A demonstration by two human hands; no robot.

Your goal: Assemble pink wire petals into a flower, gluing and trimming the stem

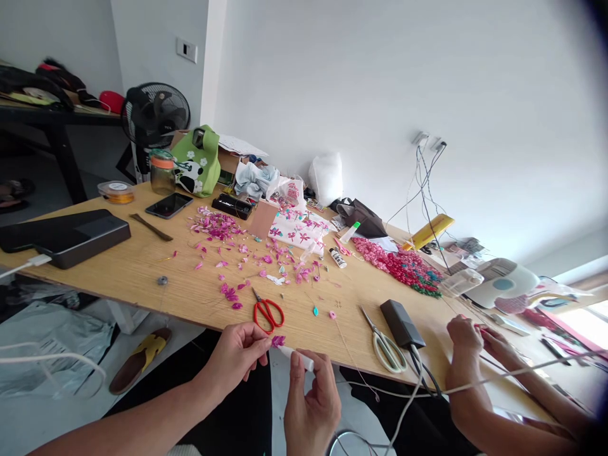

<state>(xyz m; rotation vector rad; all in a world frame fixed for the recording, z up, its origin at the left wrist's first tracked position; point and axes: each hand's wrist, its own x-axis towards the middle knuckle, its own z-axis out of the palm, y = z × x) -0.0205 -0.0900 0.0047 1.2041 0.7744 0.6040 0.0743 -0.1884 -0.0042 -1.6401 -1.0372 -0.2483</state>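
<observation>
In front of the table's near edge, my left hand (242,351) pinches a small magenta petal cluster (278,341) between thumb and forefinger. My right hand (312,396) is closed around a slim white tube (298,360); its narrow tip points at the petals and seems to touch them. Just beyond my hands lie small scissors with red handles (268,313). Loose magenta petals (229,292) are scattered over the wooden tabletop, with a denser heap of petals (216,225) farther back. A pink bead on a thread (332,315) and a teal leaf-shaped piece (315,311) rest to the right.
Pale-handled scissors (387,350) and a black power adapter (401,323) lie at right, near a co-worker's hands (468,335). A white cable (408,402) crosses the near edge. Also present are a black box-shaped device (90,237), a phone (169,205) and a red bead heap (403,266).
</observation>
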